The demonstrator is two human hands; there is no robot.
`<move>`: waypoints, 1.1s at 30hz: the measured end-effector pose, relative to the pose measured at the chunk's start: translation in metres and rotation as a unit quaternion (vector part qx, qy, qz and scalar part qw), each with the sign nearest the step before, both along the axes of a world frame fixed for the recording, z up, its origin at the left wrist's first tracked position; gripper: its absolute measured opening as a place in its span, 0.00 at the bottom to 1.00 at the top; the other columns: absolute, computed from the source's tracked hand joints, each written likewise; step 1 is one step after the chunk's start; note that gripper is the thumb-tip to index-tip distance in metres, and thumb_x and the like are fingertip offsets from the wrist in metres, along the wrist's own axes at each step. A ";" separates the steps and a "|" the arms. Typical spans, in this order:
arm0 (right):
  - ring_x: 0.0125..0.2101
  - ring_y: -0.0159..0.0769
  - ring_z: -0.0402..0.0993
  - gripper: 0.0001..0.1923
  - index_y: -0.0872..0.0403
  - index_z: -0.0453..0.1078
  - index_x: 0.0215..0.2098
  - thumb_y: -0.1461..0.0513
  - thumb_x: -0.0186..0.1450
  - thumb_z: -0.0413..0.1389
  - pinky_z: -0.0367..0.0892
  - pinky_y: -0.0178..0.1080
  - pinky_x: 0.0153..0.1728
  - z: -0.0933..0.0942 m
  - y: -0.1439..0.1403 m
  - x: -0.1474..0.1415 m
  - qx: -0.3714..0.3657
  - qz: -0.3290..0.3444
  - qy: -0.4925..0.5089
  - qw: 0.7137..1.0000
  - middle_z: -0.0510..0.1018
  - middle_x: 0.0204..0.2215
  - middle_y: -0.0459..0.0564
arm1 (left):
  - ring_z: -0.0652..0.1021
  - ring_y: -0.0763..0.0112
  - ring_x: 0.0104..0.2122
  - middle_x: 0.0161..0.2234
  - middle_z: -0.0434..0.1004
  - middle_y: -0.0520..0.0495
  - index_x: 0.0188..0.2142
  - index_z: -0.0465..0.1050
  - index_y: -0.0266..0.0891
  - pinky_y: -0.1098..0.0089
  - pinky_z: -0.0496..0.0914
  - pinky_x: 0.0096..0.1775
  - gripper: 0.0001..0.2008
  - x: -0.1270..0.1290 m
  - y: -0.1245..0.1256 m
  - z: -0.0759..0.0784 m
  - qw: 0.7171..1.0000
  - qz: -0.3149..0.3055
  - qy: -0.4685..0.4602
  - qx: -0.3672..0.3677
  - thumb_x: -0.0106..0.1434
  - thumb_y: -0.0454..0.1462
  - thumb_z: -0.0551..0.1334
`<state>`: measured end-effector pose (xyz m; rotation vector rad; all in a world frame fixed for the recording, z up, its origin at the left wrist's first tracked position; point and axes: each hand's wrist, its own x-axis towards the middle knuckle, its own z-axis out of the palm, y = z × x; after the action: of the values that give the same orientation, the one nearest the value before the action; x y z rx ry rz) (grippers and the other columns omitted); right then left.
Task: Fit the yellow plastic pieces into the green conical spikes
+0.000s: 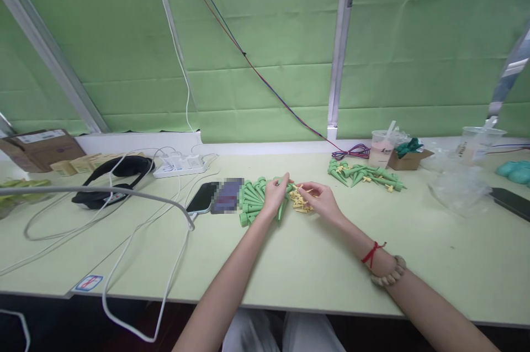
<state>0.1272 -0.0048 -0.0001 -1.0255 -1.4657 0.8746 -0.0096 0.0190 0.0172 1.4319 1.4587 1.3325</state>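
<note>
Cables (136, 230) and a phone (202, 198) are seen at the left of the tabletop (290, 263). Beside them a heap of green cones (252, 197) is touched by the left hand (274, 195), fingers curled round one cone. Small yellow clips (298, 201) lie between the hands; the right hand (323, 201) is pinched narrowly on one. The parts are judged light, stiff plastic, best gripped at the cone's wide end. More cones (364, 174) lie farther right.

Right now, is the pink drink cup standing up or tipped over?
Standing up: the clear plastic cup of pink drink sits upright on the pale green table.
</note>
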 end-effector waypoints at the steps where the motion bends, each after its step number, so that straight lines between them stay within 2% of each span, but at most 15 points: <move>1: 0.24 0.34 0.71 0.18 0.58 0.74 0.36 0.52 0.55 0.56 0.69 0.35 0.22 -0.001 0.001 0.001 -0.014 -0.012 -0.009 1.000 0.77 0.29 0.53 | 0.64 0.75 0.15 0.16 0.65 0.52 0.27 0.76 0.37 0.73 0.60 0.22 0.23 -0.001 -0.001 0.001 0.999 0.023 0.026 0.006 0.56 0.53 0.54; 4: 0.25 0.34 0.72 0.19 0.57 0.71 0.42 0.55 0.56 0.55 0.70 0.36 0.24 -0.008 0.007 0.006 -0.032 -0.051 -0.046 0.997 0.76 0.32 0.52 | 0.74 0.64 0.25 0.23 0.74 0.45 0.29 0.77 0.39 0.68 0.64 0.31 0.25 -0.006 -0.003 0.003 0.982 0.111 0.152 0.021 0.57 0.56 0.52; 6: 0.27 0.33 0.72 0.19 0.55 0.69 0.45 0.57 0.56 0.55 0.71 0.37 0.28 -0.014 0.012 0.010 -0.030 -0.065 -0.059 0.996 0.74 0.37 0.52 | 0.76 0.56 0.33 0.29 0.77 0.40 0.33 0.77 0.39 0.64 0.63 0.36 0.25 -0.010 -0.004 0.004 0.963 0.153 0.219 0.028 0.57 0.56 0.52; 8: 0.29 0.33 0.72 0.19 0.54 0.69 0.45 0.59 0.55 0.55 0.71 0.38 0.33 -0.018 0.017 0.014 -0.017 -0.083 -0.068 0.994 0.72 0.41 0.53 | 0.76 0.52 0.36 0.31 0.78 0.38 0.35 0.76 0.39 0.62 0.63 0.38 0.25 -0.013 -0.003 0.005 0.951 0.169 0.256 0.030 0.57 0.55 0.52; 11: 0.35 0.35 0.72 0.18 0.54 0.69 0.45 0.62 0.55 0.54 0.68 0.40 0.41 -0.022 0.024 0.023 0.002 -0.135 -0.121 0.983 0.69 0.44 0.53 | 0.76 0.52 0.35 0.31 0.78 0.36 0.38 0.75 0.38 0.62 0.63 0.37 0.26 -0.018 -0.001 0.005 0.934 0.179 0.307 0.024 0.59 0.54 0.50; 14: 0.46 0.42 0.67 0.23 0.56 0.65 0.50 0.62 0.56 0.52 0.62 0.43 0.48 -0.024 0.031 0.037 -0.013 -0.198 -0.233 0.952 0.66 0.48 0.57 | 0.76 0.52 0.35 0.31 0.78 0.35 0.42 0.73 0.36 0.62 0.63 0.37 0.27 -0.021 0.002 0.003 0.914 0.184 0.360 0.011 0.61 0.54 0.47; 18: 0.57 0.50 0.54 0.29 0.54 0.59 0.57 0.55 0.59 0.52 0.52 0.50 0.53 -0.029 0.038 0.057 -0.098 -0.263 -0.361 0.889 0.59 0.56 0.60 | 0.74 0.52 0.40 0.32 0.76 0.36 0.47 0.69 0.32 0.61 0.61 0.43 0.24 -0.021 0.003 -0.003 0.885 0.185 0.426 0.031 0.62 0.48 0.50; 20: 0.60 0.50 0.48 0.30 0.54 0.58 0.59 0.51 0.61 0.51 0.47 0.52 0.55 -0.032 0.042 0.065 -0.126 -0.272 -0.392 0.870 0.54 0.60 0.60 | 0.72 0.51 0.43 0.37 0.74 0.35 0.49 0.66 0.31 0.60 0.60 0.45 0.22 -0.019 0.002 -0.006 0.862 0.198 0.463 0.051 0.61 0.43 0.53; 23: 0.62 0.47 0.41 0.30 0.56 0.59 0.59 0.48 0.64 0.45 0.41 0.53 0.57 -0.035 0.047 0.074 -0.127 -0.260 -0.421 0.860 0.51 0.62 0.60 | 0.69 0.51 0.45 0.44 0.68 0.33 0.49 0.66 0.32 0.59 0.60 0.44 0.20 -0.016 0.000 -0.009 0.839 0.210 0.498 0.059 0.60 0.39 0.55; 25: 0.62 0.46 0.42 0.30 0.58 0.60 0.58 0.49 0.65 0.42 0.40 0.53 0.57 -0.036 0.050 0.077 -0.127 -0.244 -0.438 0.856 0.52 0.62 0.61 | 0.68 0.51 0.46 0.45 0.66 0.34 0.49 0.67 0.33 0.59 0.60 0.45 0.18 -0.015 -0.001 -0.010 0.839 0.207 0.498 0.066 0.59 0.37 0.55; 28: 0.58 0.47 0.52 0.26 0.60 0.66 0.53 0.52 0.66 0.43 0.44 0.52 0.56 -0.035 0.050 0.079 -0.113 -0.239 -0.451 0.853 0.62 0.57 0.62 | 0.66 0.53 0.47 0.46 0.64 0.35 0.49 0.66 0.34 0.59 0.59 0.46 0.18 -0.012 -0.002 -0.009 0.851 0.199 0.474 0.109 0.58 0.35 0.54; 30: 0.53 0.46 0.60 0.21 0.58 0.70 0.48 0.56 0.66 0.44 0.49 0.49 0.54 -0.033 0.049 0.080 -0.091 -0.254 -0.450 0.851 0.69 0.51 0.60 | 0.66 0.54 0.47 0.46 0.63 0.36 0.48 0.67 0.36 0.59 0.59 0.46 0.17 -0.010 -0.003 -0.009 0.865 0.184 0.445 0.141 0.59 0.36 0.54; 33: 0.50 0.45 0.63 0.18 0.54 0.71 0.47 0.59 0.65 0.45 0.53 0.46 0.50 -0.031 0.048 0.079 -0.079 -0.268 -0.441 0.853 0.71 0.47 0.58 | 0.67 0.58 0.46 0.44 0.64 0.39 0.44 0.69 0.39 0.61 0.60 0.46 0.14 -0.003 -0.004 -0.010 0.883 0.146 0.407 0.183 0.59 0.35 0.54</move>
<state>0.2064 0.0430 -0.0314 -2.0067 -1.6885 0.0719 -0.0124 0.0146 0.0077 2.2733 2.0902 1.2825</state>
